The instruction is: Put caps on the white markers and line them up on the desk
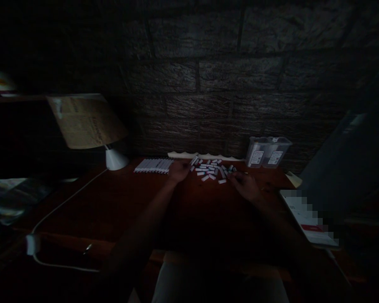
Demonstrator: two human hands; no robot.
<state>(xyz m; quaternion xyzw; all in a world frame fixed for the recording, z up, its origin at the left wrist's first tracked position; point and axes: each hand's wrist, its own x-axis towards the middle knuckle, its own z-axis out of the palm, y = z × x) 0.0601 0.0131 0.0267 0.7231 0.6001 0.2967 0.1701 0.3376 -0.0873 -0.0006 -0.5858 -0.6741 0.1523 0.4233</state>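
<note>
In dim light, my left hand (178,171) is closed around a white marker pen (194,160), which points up and away from its fingers. A row of white marker pens (153,165) lies side by side just left of that hand. Several short white pen caps (210,168) are scattered between my two hands. My right hand (245,185) is at the right edge of these caps, its fingers pinched together. What they hold, if anything, is too dark and small to make out.
At the back right stands a clear plastic case (268,152) with labels. A lamp (116,159) with a printed shade is at the back left, its white cord (66,200) running over the wooden desk (120,202). A tablet-like flat object (303,214) lies at right. Behind is a brick wall.
</note>
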